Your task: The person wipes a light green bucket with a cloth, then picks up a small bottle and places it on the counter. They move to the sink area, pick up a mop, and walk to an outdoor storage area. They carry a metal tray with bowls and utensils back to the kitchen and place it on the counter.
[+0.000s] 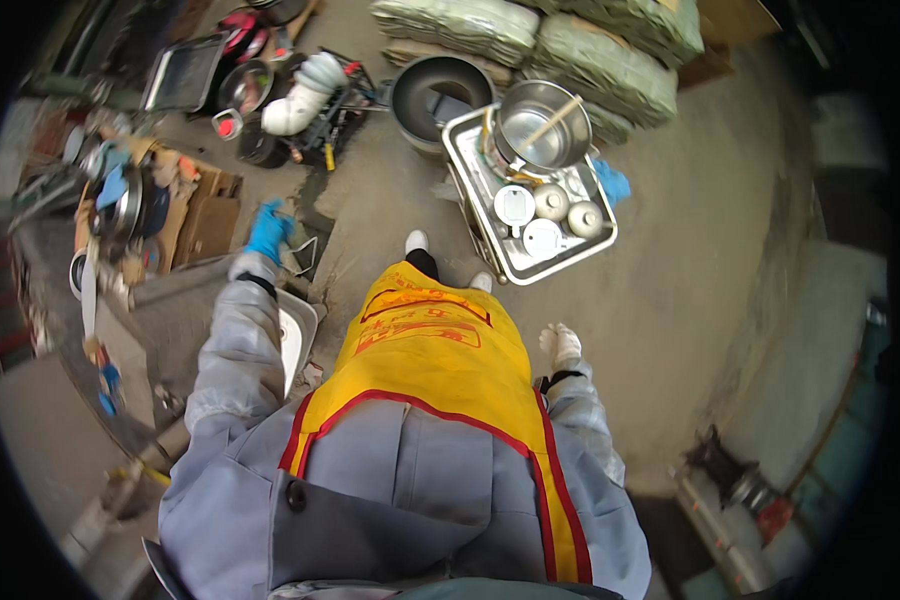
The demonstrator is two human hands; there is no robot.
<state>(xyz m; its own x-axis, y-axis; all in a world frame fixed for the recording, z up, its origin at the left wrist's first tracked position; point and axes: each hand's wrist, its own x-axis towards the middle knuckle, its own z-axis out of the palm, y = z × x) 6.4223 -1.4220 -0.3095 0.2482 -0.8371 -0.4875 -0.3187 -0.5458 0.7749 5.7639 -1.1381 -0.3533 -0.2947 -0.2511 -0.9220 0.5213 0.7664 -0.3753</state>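
My left hand [268, 231], in a blue glove, is stretched forward and blurred. It is nearest to a bent wire piece [306, 256] and a cardboard box [208, 217]; whether it holds anything is unclear. My right hand [561, 345], in a white glove, hangs beside my yellow apron [435, 337], with nothing visible in it. Ahead of my feet stands a metal tray [525, 279] on a support. It bears a steel pot [544, 124] with a wooden stick [551, 121] across it, two round knobbed pieces [551, 201] and two white disc-shaped pieces [514, 205].
A dark wok [441, 97] stands by the tray, near stacked wrapped bundles [457, 22]. Pans, a white ribbed pipe [304, 94] and a dark rectangular tray [184, 73] crowd the upper left. A white basin [292, 330] lies beside my left sleeve. A blue cloth-like item [611, 182] sits at the tray's edge.
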